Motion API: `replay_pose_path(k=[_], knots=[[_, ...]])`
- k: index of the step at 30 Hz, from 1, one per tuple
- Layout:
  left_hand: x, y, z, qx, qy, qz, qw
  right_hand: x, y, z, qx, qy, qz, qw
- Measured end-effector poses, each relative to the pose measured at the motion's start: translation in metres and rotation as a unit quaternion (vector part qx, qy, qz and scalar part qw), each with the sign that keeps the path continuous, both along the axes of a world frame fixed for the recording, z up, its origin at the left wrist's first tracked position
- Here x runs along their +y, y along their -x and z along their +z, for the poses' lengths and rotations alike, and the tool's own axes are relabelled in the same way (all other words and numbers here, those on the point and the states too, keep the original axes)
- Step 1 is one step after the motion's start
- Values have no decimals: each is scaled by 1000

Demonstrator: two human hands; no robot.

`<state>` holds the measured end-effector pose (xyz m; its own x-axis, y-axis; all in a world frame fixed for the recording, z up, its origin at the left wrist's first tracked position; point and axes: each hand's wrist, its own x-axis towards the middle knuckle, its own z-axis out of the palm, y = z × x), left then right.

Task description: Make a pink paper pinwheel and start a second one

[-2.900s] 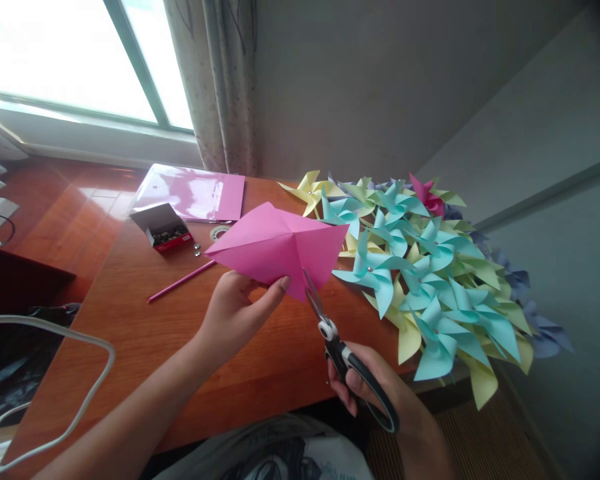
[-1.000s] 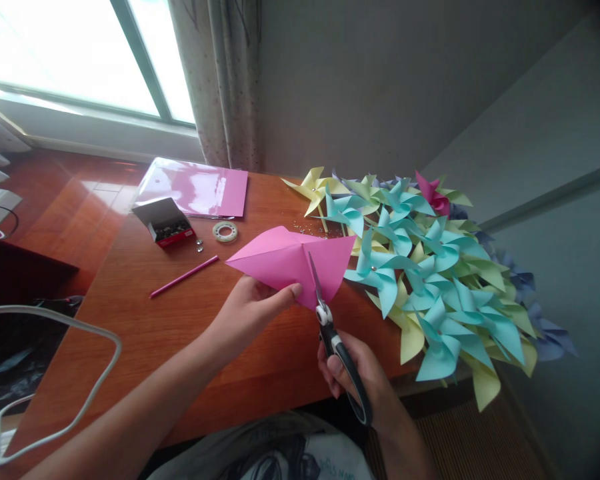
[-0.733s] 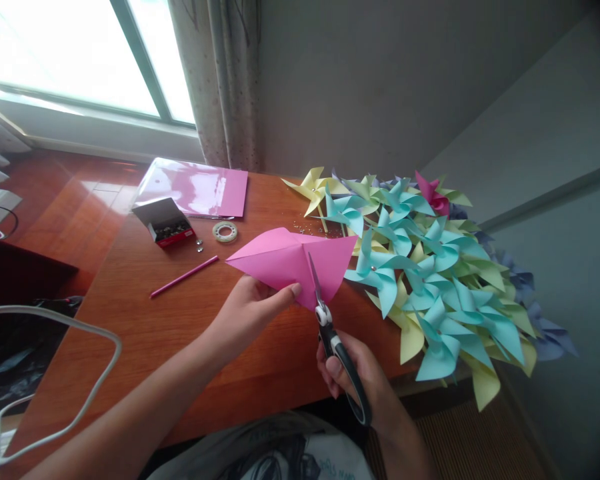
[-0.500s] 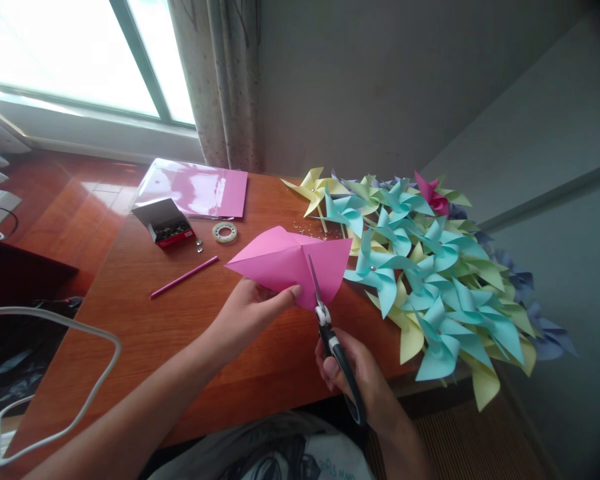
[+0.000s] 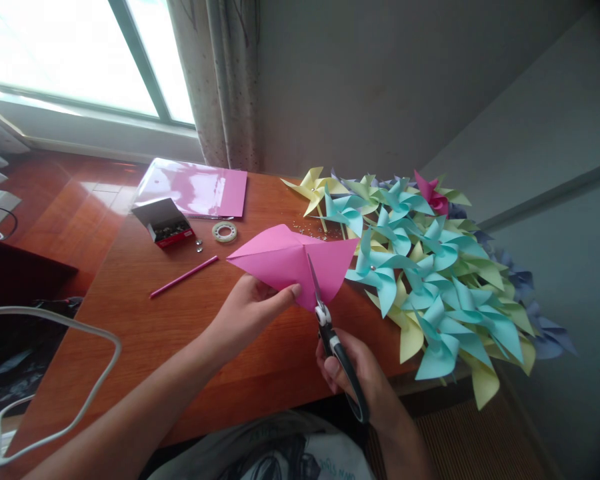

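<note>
Above the table, my left hand (image 5: 260, 300) pinches the near edge of a creased sheet of pink paper (image 5: 280, 259), thumb on top and the other fingers mostly hidden beneath. My right hand (image 5: 353, 367) is closed around the black handles of a pair of scissors (image 5: 326, 327). Their blades lie along the paper's near right part, pointing toward its middle, with one blade on top and the other hidden. The paper's right corner flares out toward the blue pinwheels (image 5: 375, 267).
Many blue, yellow and purple pinwheels cover the table's right side, with one dark pink pinwheel (image 5: 433, 195). A small open box (image 5: 165, 227), a tape roll (image 5: 225, 232), a pink stick (image 5: 184, 277) and a plastic pack of pink paper (image 5: 193, 190) lie left. A white cable (image 5: 95, 328) loops nearby.
The pink paper's right flap has spread slightly further right and the sheet has shifted a little. My hands and the scissors stay almost in place.
</note>
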<state>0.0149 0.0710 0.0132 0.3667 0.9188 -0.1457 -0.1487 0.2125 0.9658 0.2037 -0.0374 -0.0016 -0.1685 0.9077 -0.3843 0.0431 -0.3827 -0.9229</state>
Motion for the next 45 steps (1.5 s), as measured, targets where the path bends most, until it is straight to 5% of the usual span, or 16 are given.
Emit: replay_pose_path(k=[45], knots=[[0, 0, 1, -48, 34, 14, 998, -1, 5, -8, 38, 9, -44, 998]])
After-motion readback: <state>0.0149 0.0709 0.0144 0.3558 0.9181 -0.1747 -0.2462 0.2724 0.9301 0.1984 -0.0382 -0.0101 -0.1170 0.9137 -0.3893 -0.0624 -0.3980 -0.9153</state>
